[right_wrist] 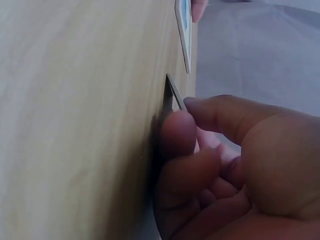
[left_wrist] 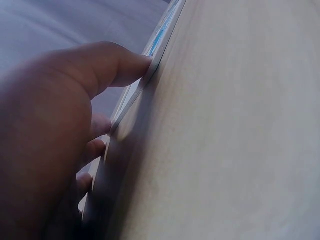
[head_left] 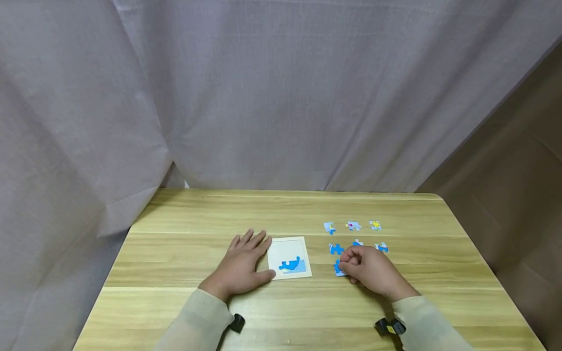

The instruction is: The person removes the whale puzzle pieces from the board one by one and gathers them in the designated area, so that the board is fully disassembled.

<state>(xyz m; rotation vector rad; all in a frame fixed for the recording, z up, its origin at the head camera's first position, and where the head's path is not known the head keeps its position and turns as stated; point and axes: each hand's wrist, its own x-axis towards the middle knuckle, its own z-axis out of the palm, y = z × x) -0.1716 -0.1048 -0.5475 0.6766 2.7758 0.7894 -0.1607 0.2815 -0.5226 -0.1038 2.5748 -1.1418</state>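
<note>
A square white puzzle board (head_left: 285, 248) lies on the table with blue pieces (head_left: 290, 264) set in its lower part. My left hand (head_left: 243, 263) is spread flat at the board's left side, thumb and fingertips touching its edge. To the right of the board, my right hand (head_left: 373, 270) pinches a blue puzzle piece (head_left: 338, 268) between thumb and fingers. In the right wrist view that puzzle piece (right_wrist: 174, 92) is seen edge-on, tilted, with one edge lifted from the tabletop. The hand covers part of it.
Several loose puzzle pieces lie in rows beyond the right hand, among them a yellow sun piece (head_left: 375, 225), a piece with a pink swirl (head_left: 353, 225) and a blue striped piece (head_left: 336, 249). A grey curtain (head_left: 281, 97) hangs behind the wooden table (head_left: 197, 209).
</note>
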